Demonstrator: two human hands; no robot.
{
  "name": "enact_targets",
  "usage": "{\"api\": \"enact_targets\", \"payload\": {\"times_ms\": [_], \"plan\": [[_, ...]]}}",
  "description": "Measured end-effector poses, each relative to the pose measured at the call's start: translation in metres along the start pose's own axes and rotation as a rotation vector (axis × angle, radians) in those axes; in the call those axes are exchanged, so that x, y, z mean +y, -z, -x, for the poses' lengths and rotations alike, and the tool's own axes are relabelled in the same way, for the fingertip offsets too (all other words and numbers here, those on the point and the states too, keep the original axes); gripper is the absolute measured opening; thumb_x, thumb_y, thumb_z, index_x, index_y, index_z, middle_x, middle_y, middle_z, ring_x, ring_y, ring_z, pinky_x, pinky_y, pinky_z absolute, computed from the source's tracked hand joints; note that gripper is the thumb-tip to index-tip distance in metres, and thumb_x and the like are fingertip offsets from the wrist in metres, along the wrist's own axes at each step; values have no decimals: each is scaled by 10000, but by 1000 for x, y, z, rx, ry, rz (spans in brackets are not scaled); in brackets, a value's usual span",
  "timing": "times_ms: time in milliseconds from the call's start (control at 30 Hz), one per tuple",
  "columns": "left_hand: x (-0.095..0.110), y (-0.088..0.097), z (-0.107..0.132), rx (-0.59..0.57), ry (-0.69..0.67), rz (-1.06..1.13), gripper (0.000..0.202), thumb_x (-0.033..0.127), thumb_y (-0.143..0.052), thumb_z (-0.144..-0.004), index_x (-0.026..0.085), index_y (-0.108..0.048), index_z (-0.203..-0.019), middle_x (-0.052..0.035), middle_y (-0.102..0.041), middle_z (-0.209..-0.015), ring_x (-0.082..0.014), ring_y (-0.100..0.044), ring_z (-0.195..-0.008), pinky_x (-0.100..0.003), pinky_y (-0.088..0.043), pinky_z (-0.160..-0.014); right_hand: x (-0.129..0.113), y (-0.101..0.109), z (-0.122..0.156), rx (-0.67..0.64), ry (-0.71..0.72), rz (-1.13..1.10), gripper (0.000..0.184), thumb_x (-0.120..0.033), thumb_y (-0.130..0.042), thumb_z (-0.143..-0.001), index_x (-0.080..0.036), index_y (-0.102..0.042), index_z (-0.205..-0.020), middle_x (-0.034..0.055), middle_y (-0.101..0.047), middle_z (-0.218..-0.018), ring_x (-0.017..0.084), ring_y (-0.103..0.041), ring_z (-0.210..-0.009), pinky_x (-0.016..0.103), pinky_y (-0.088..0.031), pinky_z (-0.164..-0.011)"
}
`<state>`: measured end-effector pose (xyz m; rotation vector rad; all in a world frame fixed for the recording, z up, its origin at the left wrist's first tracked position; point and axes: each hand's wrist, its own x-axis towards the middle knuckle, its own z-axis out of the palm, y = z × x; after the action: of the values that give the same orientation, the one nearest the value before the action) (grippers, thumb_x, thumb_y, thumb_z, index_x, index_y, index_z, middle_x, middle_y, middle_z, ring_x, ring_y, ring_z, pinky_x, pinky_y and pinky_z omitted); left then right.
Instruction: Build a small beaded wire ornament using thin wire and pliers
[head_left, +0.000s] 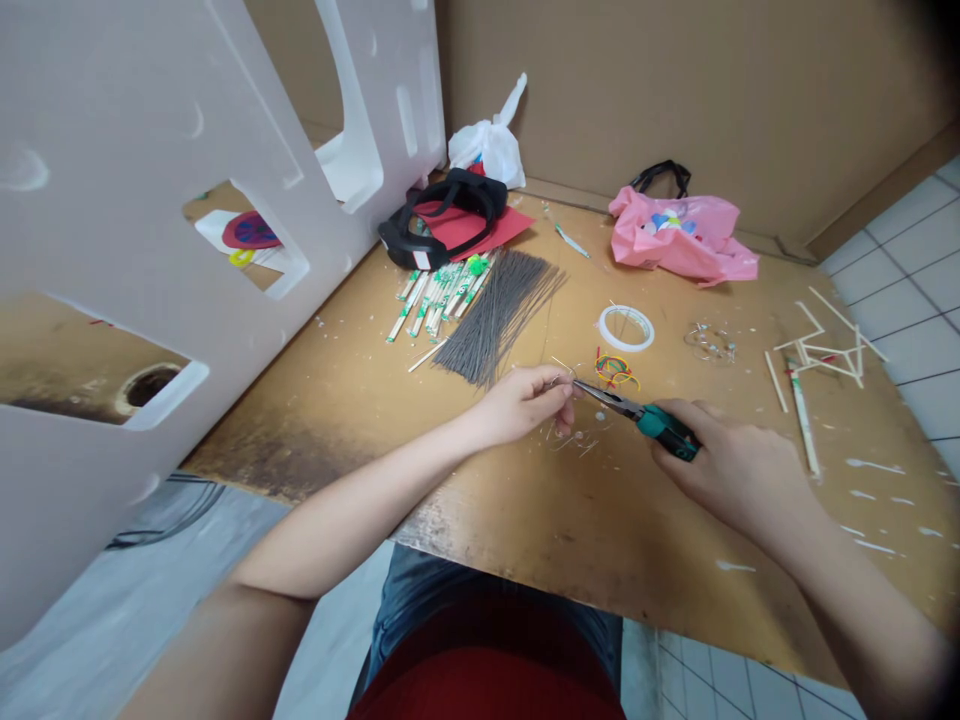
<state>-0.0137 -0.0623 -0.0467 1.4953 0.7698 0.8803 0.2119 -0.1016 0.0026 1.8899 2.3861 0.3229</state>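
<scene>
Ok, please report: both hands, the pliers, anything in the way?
Right hand gripping pliers. Left hand pinching what looks like thin wire near their tips. Coloured bands close by, not blocking.

There are two hands: one left hand point(529, 405) and one right hand point(739, 465). There is one pair of pliers point(667, 430). There are two plastic bags, one pink bag point(686, 245) and one white bag point(491, 150). There is one roll of white tape point(627, 347), one black headset point(409, 248) and one table point(480, 500). The gray wires point(499, 315) make one big bunch, too many to count. The wrapped chopsticks point(442, 300) overlap, and the rubber bands point(616, 372) are tangled, so their numbers are hard to tell.
</scene>
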Motion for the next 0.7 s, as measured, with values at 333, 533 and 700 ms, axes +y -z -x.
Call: {"api": "enact_targets", "payload": {"times_ms": [333,533,700], "plan": [[3,0,1,10,3,55,205,282,-473,-878,119,-584,-820,-51,-678,-717,-121,-624,-669,-268,-463,-720,-5,-1,5,71,13,-9,333,-383,-529,-759,-244,-607,-1051,36,-636,-840,177,-540,-638,270,-232,-501],[-2,0,0,-79,68,336,260,385,-548,-842,126,-565,-867,-86,-710,-813,-182,-679,-771,-348,-474,-810,-2,1,5,168,80,143,358,-400,-507,-794,-203,-595,-1080,92,-609,-890,231,-521,-767,320,-288,-620],[-4,-1,-1,-91,125,454,256,361,-571,-836,111,-578,-891,-106,-709,-838,-192,-683,-807,-358,-472,-826,-3,6,5,197,86,250,299,-377,-470,-834,-220,-597,-1054,89,-609,-875,235,-496,-756,329,-251,-640]]}}
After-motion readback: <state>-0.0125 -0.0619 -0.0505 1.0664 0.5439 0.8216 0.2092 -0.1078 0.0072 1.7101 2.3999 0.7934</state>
